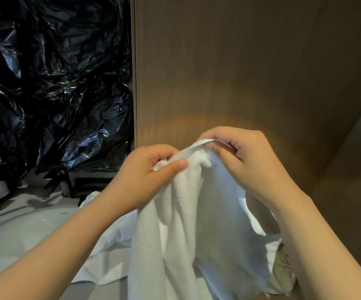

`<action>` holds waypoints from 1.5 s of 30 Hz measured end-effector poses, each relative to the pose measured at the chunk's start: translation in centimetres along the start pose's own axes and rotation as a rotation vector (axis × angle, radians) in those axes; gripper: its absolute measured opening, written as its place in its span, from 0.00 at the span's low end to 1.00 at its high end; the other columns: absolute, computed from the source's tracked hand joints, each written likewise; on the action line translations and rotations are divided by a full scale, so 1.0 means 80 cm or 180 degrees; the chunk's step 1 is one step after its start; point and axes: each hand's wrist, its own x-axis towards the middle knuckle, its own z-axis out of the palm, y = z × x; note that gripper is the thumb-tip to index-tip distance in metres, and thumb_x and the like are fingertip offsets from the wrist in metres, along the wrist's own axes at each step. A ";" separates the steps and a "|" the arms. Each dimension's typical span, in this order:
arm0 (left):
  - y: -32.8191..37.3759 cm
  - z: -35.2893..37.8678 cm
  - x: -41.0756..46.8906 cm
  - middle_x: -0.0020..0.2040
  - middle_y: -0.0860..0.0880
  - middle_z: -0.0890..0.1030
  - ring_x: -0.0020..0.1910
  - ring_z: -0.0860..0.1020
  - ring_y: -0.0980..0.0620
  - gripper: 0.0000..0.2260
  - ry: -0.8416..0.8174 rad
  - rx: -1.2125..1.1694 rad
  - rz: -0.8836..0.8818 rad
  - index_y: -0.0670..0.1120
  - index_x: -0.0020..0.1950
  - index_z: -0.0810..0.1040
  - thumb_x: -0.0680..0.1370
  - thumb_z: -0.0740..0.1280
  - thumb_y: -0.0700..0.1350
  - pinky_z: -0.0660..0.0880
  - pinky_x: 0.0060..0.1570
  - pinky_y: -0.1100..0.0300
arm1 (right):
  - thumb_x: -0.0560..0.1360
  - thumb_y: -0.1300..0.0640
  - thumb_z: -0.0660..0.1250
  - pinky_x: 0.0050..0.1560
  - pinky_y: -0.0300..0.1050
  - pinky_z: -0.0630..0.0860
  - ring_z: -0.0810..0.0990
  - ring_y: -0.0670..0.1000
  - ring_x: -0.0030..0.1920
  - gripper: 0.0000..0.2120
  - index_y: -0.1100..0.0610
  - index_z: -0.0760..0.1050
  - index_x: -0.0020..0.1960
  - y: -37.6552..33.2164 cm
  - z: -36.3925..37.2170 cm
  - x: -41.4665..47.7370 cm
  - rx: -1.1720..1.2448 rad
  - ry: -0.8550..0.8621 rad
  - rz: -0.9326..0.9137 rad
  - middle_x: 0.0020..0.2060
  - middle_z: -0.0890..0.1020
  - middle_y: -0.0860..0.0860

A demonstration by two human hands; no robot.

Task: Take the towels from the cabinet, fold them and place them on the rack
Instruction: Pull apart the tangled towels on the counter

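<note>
Here, black plastic sheeting (pixel 45 83) fills the upper left of the frame. At centre, the left hand (pixel 147 176) pinches the white towel (pixel 188 224) between thumb and fingers; the right hand (pixel 244 161) grips its upper hem. The towel hangs down mid-frame, before the brown cabinet panel (pixel 251 61) on the right.

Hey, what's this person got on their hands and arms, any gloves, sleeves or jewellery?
Nothing worn shows. The left hand and right hand are ungloved, with no rings, and the visible nails look short and unpainted. The left forearm and right forearm are bare to the frame edge: no sleeve, watch or bracelet in view.
</note>
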 end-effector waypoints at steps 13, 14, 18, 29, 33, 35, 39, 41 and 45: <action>-0.063 -0.006 -0.004 0.39 0.56 0.81 0.41 0.77 0.60 0.08 0.0487 0.0839 -0.0549 0.49 0.44 0.81 0.79 0.64 0.48 0.67 0.37 0.69 | 0.80 0.55 0.64 0.43 0.44 0.79 0.80 0.41 0.43 0.10 0.45 0.82 0.45 0.070 0.018 -0.085 -0.0055 -0.0849 0.1455 0.40 0.83 0.41; -0.067 -0.004 -0.003 0.39 0.55 0.81 0.42 0.77 0.58 0.08 0.0481 0.0883 -0.0583 0.48 0.44 0.82 0.79 0.64 0.48 0.68 0.38 0.66 | 0.80 0.55 0.64 0.43 0.45 0.80 0.81 0.42 0.43 0.10 0.45 0.82 0.45 0.070 0.021 -0.091 0.0026 -0.0835 0.1485 0.40 0.83 0.42; -0.076 0.009 0.001 0.49 0.52 0.79 0.46 0.74 0.57 0.11 0.0618 0.1002 -0.0808 0.49 0.55 0.81 0.77 0.68 0.52 0.65 0.41 0.70 | 0.80 0.55 0.64 0.31 0.36 0.75 0.78 0.44 0.31 0.10 0.39 0.77 0.52 0.057 0.033 -0.102 0.0914 -0.0505 0.1603 0.32 0.80 0.47; -0.080 0.017 -0.029 0.34 0.46 0.81 0.35 0.79 0.45 0.11 0.1052 -0.0007 -0.1726 0.44 0.39 0.80 0.70 0.76 0.50 0.76 0.40 0.51 | 0.75 0.52 0.67 0.34 0.36 0.76 0.79 0.47 0.33 0.09 0.50 0.85 0.52 0.002 0.033 -0.069 0.2757 0.0283 0.1671 0.42 0.84 0.50; -0.070 0.007 -0.027 0.33 0.44 0.77 0.34 0.74 0.47 0.11 0.1261 -0.0255 -0.1643 0.44 0.40 0.78 0.73 0.74 0.50 0.74 0.39 0.48 | 0.67 0.54 0.73 0.42 0.37 0.79 0.84 0.49 0.43 0.18 0.55 0.83 0.56 -0.006 0.043 -0.063 0.3075 -0.0079 0.1627 0.47 0.86 0.54; -0.066 0.003 -0.029 0.35 0.46 0.77 0.36 0.76 0.47 0.09 0.1344 -0.0317 -0.1609 0.46 0.41 0.76 0.74 0.72 0.49 0.76 0.39 0.52 | 0.64 0.59 0.76 0.45 0.35 0.79 0.86 0.50 0.46 0.20 0.56 0.82 0.56 -0.008 0.044 -0.062 0.3058 -0.0109 0.1586 0.47 0.86 0.56; -0.055 -0.011 -0.031 0.37 0.51 0.79 0.38 0.79 0.52 0.07 0.1456 -0.0223 -0.1226 0.52 0.42 0.73 0.77 0.69 0.50 0.81 0.40 0.53 | 0.67 0.54 0.74 0.42 0.34 0.79 0.85 0.48 0.41 0.09 0.54 0.84 0.47 -0.009 0.042 -0.056 0.2116 0.0423 0.1359 0.40 0.86 0.49; -0.046 -0.018 -0.026 0.37 0.54 0.79 0.38 0.80 0.53 0.07 0.1459 -0.0343 -0.0994 0.54 0.42 0.72 0.78 0.68 0.49 0.82 0.41 0.52 | 0.70 0.49 0.71 0.41 0.32 0.77 0.83 0.45 0.43 0.06 0.50 0.83 0.45 -0.013 0.039 -0.048 0.1590 0.0692 0.1188 0.39 0.84 0.43; -0.020 -0.019 -0.007 0.38 0.55 0.77 0.32 0.74 0.63 0.06 0.1536 0.0073 -0.0260 0.54 0.43 0.71 0.78 0.66 0.50 0.72 0.31 0.70 | 0.74 0.42 0.68 0.39 0.32 0.76 0.80 0.47 0.46 0.06 0.43 0.80 0.45 -0.034 0.035 -0.033 0.1290 0.0991 0.0398 0.41 0.81 0.42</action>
